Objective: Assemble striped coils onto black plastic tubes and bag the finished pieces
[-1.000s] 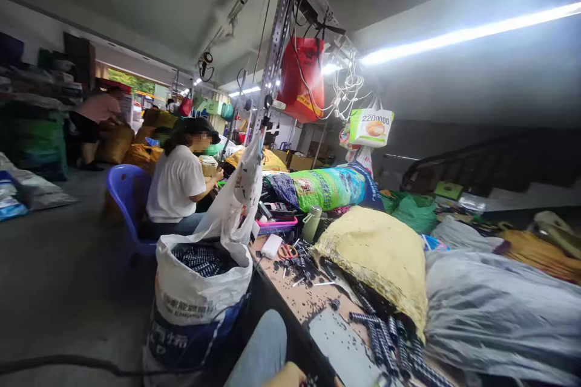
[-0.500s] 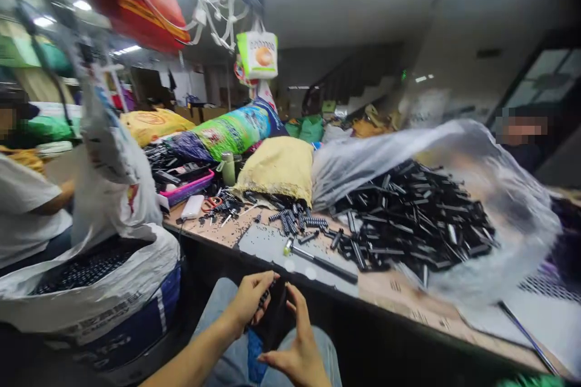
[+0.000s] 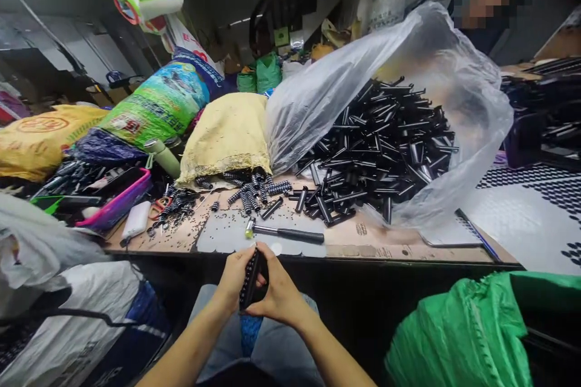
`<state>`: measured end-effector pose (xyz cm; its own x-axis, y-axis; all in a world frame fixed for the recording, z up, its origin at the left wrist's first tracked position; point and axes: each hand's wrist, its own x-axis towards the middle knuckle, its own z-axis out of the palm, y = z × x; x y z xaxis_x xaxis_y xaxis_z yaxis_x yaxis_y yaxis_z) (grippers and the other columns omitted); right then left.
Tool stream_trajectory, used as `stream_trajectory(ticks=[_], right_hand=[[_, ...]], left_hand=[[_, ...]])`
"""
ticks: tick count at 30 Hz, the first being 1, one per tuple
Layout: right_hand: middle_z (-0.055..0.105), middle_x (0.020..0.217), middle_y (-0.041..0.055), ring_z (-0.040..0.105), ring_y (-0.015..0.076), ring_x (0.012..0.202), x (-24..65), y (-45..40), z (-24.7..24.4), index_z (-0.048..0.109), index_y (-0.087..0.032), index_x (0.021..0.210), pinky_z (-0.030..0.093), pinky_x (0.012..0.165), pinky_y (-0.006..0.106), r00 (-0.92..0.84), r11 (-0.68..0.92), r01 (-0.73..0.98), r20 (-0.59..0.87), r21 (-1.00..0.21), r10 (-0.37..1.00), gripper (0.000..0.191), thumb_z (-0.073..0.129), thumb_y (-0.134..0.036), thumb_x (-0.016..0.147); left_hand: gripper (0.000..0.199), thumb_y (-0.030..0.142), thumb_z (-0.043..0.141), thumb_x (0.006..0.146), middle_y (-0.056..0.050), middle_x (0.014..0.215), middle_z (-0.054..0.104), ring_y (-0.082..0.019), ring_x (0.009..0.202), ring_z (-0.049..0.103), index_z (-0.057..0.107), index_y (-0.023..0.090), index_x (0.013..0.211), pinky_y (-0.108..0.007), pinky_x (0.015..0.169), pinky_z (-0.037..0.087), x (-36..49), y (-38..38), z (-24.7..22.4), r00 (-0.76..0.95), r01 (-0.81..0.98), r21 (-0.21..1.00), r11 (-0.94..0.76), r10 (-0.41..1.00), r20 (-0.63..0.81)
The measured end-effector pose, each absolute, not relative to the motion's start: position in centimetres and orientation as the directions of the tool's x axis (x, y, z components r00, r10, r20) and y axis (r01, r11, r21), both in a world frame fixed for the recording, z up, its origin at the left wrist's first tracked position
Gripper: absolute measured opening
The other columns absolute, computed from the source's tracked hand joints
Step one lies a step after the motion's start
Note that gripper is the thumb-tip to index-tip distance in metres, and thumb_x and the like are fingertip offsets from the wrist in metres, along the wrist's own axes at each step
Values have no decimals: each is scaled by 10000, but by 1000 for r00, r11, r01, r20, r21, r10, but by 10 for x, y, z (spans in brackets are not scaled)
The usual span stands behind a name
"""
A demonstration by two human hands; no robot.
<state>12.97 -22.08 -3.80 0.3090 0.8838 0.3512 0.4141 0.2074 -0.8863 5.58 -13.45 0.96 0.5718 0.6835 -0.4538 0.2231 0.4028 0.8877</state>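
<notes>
Pinkish-tan worktop (image 3: 385,243) strewn with glossy black tubes (image 3: 372,160). In front, above pale-blue denim lap (image 3: 279,354), slim black piece with white dots (image 3: 247,284) gripped by left hand (image 3: 232,277) and right hand (image 3: 280,290), both closed on it. Two-handed handling seemingly under way; steady grip likely called for.

Long, slim black piece (image 3: 249,283) here, gripped between left hand (image 3: 232,275) and right hand (image 3: 280,291), standing steep, top tipping slightly right! Small pale marks run lengthwise down its face; plain dark beside them, and whether that's one part or two, can't tell.
</notes>
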Motion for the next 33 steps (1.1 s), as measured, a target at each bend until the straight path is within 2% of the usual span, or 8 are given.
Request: stream_trajectory(ticks=[5,11,14,17,23,26,29,33], right_hand=[[331,1299,139,297,256,1238,164,-219,-43,190,-148,1285,267,1041,388,410,136,342,279,-930,868,1039,745,-150,408],[279,1331,162,234,277,1265,191,-215,-43,150,-136,1309,245,1049,406,421,12,406,198,-914,885,1105,758,-230,391],[297,1319,177,248,302,1250,189,-200,-44,160,-116,1306,248,1040,438,440,-50,473,187,-879,878,1118,758,-244,370],[323,1302,185,274,301,1234,177,-179,-46,174,-106,1306,247,1027,461,446,-63,541,222,-839,867,976,682,-219,481],[338,1305,157,289,283,1224,176,-157,-40,244,-118,1294,277,1018,433,275,-4,694,260,-720,926,898,699,-271,535],[403,1239,129,354,278,1165,200,-165,-36,349,-169,1239,345,954,440,371,-158,773,236,-614,898,686,666,-289,643],[523,1009,91,476,248,979,221,-175,-40,504,-191,1046,423,821,392,398,-281,832,163,-479,903,338,601,-245,726],[536,873,55,496,212,868,228,-175,-50,543,-192,861,415,745,327,378,-323,899,153,-294,913,125,560,-282,777]], left_hand=[[394,504,553,682,1,418,522,-103,339,486,544,113,737,-179,357,376,98,-131,2,568,347,870,351,659,-493],[345,449,547,704,-9,507,547,-122,417,517,569,119,801,-219,410,426,131,-123,-1,574,354,867,350,651,-497],[369,443,523,717,-61,756,612,-177,704,590,608,137,905,-308,656,499,123,-111,-4,630,373,927,27,726,-275],[397,357,525,722,-83,986,566,-215,964,530,577,172,1069,-367,864,430,102,-100,-15,685,412,813,-411,728,20],[429,247,407,801,-105,984,557,-213,922,553,454,162,1219,-365,821,458,61,-74,-27,715,482,560,-674,672,193],[432,299,366,834,-123,988,538,-227,924,549,436,140,1230,-367,806,461,35,-48,-20,693,532,453,-715,675,251],[441,322,343,846,-133,1020,519,-241,936,544,417,142,1241,-375,792,465,10,-22,-20,680,567,377,-732,674,287],[406,268,322,861,-116,1025,524,-211,922,559,405,174,1247,-339,788,474,2,-4,-34,756,468,389,-794,587,289]])
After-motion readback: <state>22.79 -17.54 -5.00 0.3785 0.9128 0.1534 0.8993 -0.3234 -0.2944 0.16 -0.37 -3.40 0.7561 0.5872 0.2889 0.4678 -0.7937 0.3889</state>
